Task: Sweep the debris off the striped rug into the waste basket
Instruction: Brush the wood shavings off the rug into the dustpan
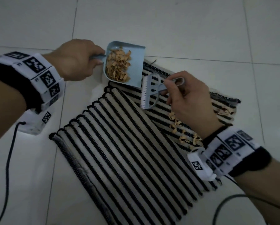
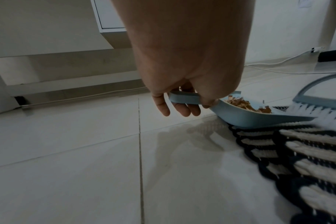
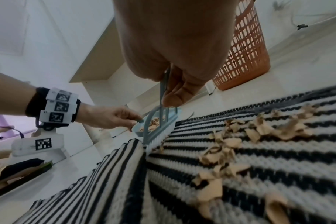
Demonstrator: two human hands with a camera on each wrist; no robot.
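Note:
A black-and-cream striped rug [image 1: 127,143] lies on the tile floor, one part folded over. My left hand [image 1: 77,60] grips the handle of a light blue dustpan [image 1: 136,62] that holds a heap of tan shavings [image 1: 118,65]; its lip rests on the rug's far edge [image 2: 278,119]. My right hand [image 1: 188,101] pinches the handle of a blue hand brush [image 1: 149,93], whose white bristles [image 2: 320,112] stand on the rug just beside the pan's lip. More tan shavings [image 3: 230,151] lie scattered on the rug near my right wrist [image 1: 183,132]. An orange mesh waste basket [image 3: 244,50] stands beyond the rug.
Pale glossy floor tiles [image 1: 184,26] surround the rug. A white cabinet base [image 2: 58,68] runs along the far left, with white cables [image 2: 278,66] by the wall. Black cables [image 1: 7,159] trail from both wrist units.

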